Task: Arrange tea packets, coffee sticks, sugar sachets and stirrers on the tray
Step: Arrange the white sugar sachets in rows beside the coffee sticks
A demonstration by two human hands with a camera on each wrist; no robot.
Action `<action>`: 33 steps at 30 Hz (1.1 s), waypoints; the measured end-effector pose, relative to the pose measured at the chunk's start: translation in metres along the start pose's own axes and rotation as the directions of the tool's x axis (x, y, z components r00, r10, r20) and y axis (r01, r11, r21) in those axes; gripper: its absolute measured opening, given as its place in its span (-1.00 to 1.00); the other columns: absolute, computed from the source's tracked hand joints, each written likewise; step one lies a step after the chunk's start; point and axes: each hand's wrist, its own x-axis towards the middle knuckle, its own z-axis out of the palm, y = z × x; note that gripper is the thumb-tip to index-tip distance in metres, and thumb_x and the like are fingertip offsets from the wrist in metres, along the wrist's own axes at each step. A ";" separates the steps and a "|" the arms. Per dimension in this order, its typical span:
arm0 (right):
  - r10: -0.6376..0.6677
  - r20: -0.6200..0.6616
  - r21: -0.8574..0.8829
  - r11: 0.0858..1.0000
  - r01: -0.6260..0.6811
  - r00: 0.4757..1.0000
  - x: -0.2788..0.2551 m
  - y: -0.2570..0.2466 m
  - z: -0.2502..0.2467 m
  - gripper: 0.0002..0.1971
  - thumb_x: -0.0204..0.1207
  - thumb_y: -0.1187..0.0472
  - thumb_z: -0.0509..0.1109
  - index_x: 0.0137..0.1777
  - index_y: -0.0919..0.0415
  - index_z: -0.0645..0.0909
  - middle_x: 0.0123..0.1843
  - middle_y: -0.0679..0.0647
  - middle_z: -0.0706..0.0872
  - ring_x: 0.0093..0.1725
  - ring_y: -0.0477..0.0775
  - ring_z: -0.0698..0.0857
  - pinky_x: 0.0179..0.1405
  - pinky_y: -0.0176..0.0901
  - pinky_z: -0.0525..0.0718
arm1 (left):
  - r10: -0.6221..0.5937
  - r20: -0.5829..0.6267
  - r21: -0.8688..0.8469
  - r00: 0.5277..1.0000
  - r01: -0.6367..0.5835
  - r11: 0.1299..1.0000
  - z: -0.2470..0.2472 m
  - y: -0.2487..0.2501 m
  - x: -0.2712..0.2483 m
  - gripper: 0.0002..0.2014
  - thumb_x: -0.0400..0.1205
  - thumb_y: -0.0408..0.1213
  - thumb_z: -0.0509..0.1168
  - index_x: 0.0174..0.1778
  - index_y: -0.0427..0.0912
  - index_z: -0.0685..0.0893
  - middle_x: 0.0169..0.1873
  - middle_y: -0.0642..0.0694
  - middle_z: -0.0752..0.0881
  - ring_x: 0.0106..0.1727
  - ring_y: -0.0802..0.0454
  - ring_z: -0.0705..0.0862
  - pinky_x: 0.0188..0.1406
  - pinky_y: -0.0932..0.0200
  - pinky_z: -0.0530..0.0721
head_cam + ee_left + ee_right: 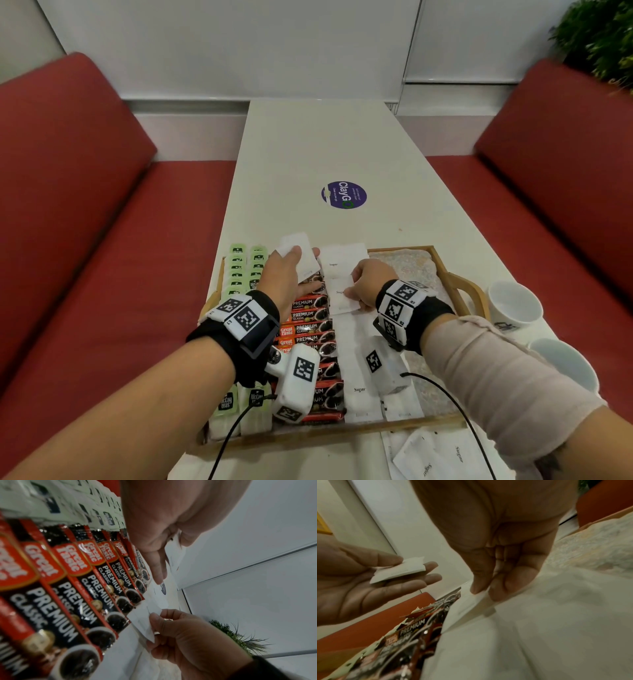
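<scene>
Pinching with thumb and fingertips, the right hand (368, 284) is closing its grip on the near edge of a white sugar sachet (340, 294) that is lying in the sachet column of the wooden tray (455, 284). Just left of that grip, the left hand (286, 277) is holding a small stack of white sachets (299, 255), its thumb pressing them against loosely extended fingers (429, 565), above the far end of the tray. Directly beyond the right grip another sugar sachet (342, 262) is lying flat, and nearer than it the white column (359, 390) is running back toward the person. Under the left grip the red-and-black coffee sticks (308, 329) are lying in an overlapping row, and farther left the green tea packets (246, 267) are sitting in two rows. To the right of the right grip the tray's patterned liner (411, 267) is showing bare. Outside the tray, loose sugar sachets (442, 455) are lying on the white tabletop (325, 147) at the near edge, and two white cups (515, 305) are standing to the right.
</scene>
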 end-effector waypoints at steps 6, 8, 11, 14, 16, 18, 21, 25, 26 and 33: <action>-0.040 -0.049 -0.134 0.990 0.033 0.998 -0.003 0.005 -0.005 -0.73 0.43 0.10 0.53 -0.03 0.17 0.53 -0.07 0.06 0.64 -0.01 0.11 0.65 -0.08 -0.11 0.60 | -0.050 -0.032 0.021 0.998 0.051 0.998 -0.001 -0.003 0.005 -0.72 0.73 -0.22 0.15 0.32 -0.24 0.49 0.34 -0.22 0.58 0.07 -0.14 0.73 -0.02 -0.04 0.78; -0.081 -0.116 -0.043 0.996 0.076 0.990 -0.003 0.006 -0.005 -0.74 0.45 0.10 0.51 -0.04 0.14 0.48 -0.15 -0.01 0.58 -0.08 0.06 0.58 -0.15 -0.16 0.51 | -0.040 -0.045 0.065 0.998 0.043 0.997 0.000 -0.001 0.006 -0.85 0.72 -0.22 0.17 0.12 -0.21 0.54 0.29 -0.25 0.61 0.06 -0.10 0.69 -0.06 0.04 0.74; -0.201 -0.285 0.194 0.945 0.262 0.937 -0.007 0.000 -0.005 -0.85 0.50 0.17 0.45 -0.11 0.11 0.50 -0.26 -0.08 0.54 -0.16 0.04 0.59 -0.19 -0.18 0.47 | -0.013 -0.068 0.120 0.998 0.021 0.993 0.000 -0.001 0.008 -0.86 0.73 -0.21 0.17 0.05 -0.21 0.53 0.17 -0.27 0.66 -0.07 -0.03 0.66 -0.28 0.17 0.67; -0.300 -0.387 0.273 0.866 0.420 0.872 -0.015 -0.009 -0.003 -0.90 0.51 0.22 0.42 -0.11 0.11 0.53 -0.18 -0.06 0.62 -0.17 0.00 0.60 -0.17 -0.21 0.50 | 0.009 -0.043 0.134 0.999 -0.004 0.991 0.002 -0.004 0.007 -0.85 0.74 -0.22 0.15 0.09 -0.19 0.57 0.17 -0.24 0.67 -0.01 -0.07 0.66 -0.20 0.15 0.68; -0.294 -0.388 0.334 0.838 0.431 0.873 -0.017 -0.012 0.000 -0.90 0.53 0.18 0.41 -0.06 0.10 0.52 -0.15 -0.04 0.65 -0.16 0.02 0.66 -0.16 -0.17 0.60 | 0.024 -0.006 0.130 1.000 -0.023 0.991 0.004 -0.004 0.005 -0.84 0.75 -0.25 0.13 0.12 -0.20 0.58 0.15 -0.24 0.68 -0.01 -0.07 0.67 -0.15 0.13 0.68; -0.253 -0.338 0.415 0.824 0.385 0.906 -0.017 -0.014 0.002 -0.91 0.58 0.18 0.36 0.00 0.08 0.49 -0.17 0.00 0.66 -0.23 0.04 0.70 -0.27 -0.13 0.64 | 0.038 0.023 0.138 0.999 -0.041 0.990 0.005 -0.004 0.004 -0.83 0.75 -0.28 0.13 0.16 -0.19 0.60 0.17 -0.23 0.70 0.04 -0.11 0.70 -0.13 0.12 0.71; -0.224 -0.295 0.445 0.828 0.341 0.929 -0.015 -0.012 -0.001 -0.90 0.59 0.26 0.33 0.03 0.10 0.49 -0.26 0.02 0.66 -0.35 0.00 0.68 -0.34 -0.14 0.62 | 0.046 0.040 0.151 0.998 -0.051 0.987 0.006 -0.004 0.002 -0.87 0.74 -0.29 0.15 0.08 -0.13 0.60 0.20 -0.24 0.69 0.10 -0.16 0.70 -0.14 0.09 0.74; -0.210 -0.309 0.445 0.830 0.336 0.928 -0.014 -0.007 -0.007 -0.92 0.58 0.31 0.34 -0.01 0.14 0.52 -0.30 0.02 0.65 -0.41 -0.01 0.66 -0.31 -0.14 0.61 | 0.062 -0.002 0.139 0.998 -0.061 0.988 0.004 -0.003 0.001 -0.88 0.75 -0.28 0.15 0.02 -0.13 0.59 0.17 -0.22 0.68 -0.02 -0.07 0.70 -0.30 0.20 0.75; -0.196 -0.312 0.458 0.826 0.328 0.930 -0.013 -0.006 -0.008 -0.91 0.58 0.32 0.34 0.01 0.15 0.52 -0.29 0.04 0.65 -0.42 -0.02 0.66 -0.31 -0.15 0.61 | 0.068 -0.023 0.134 0.997 -0.064 0.989 0.004 -0.004 0.002 -0.88 0.74 -0.27 0.15 0.02 -0.14 0.59 0.18 -0.23 0.68 0.00 -0.09 0.70 -0.31 0.19 0.76; -0.136 -0.329 0.532 0.791 0.302 0.935 -0.010 0.003 -0.011 -0.77 0.56 0.35 0.34 -0.21 0.08 0.39 -0.33 0.07 0.58 -0.47 0.01 0.63 -0.44 -0.21 0.50 | 0.083 0.061 0.131 0.995 -0.091 0.987 0.008 0.000 -0.003 -0.81 0.76 -0.23 0.10 0.15 -0.12 0.61 0.21 -0.20 0.68 0.20 -0.15 0.68 0.08 -0.05 0.74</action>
